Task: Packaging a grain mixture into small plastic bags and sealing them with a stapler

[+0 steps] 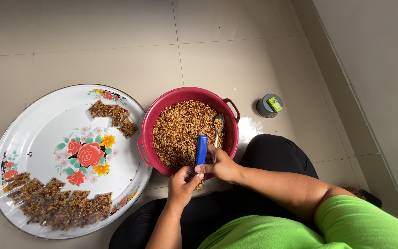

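A red plastic bowl [162, 113] full of brown crumbly mix sits on the tiled floor in front of me. A metal spoon [218, 123] rests in the mix at the right side. My right hand [220, 164] holds a blue flat tool [201, 150] upright over the bowl's near rim. My left hand [182, 182] is closed just below it, pinching a small filled packet [200, 185] that is mostly hidden by my fingers.
A large round white tray [47, 133] with a flower print lies left of the bowl. Filled clear packets [60, 205] line its near edge and a few more packets [114, 117] lie at its far right. A small grey jar [269, 105] stands near the wall at right.
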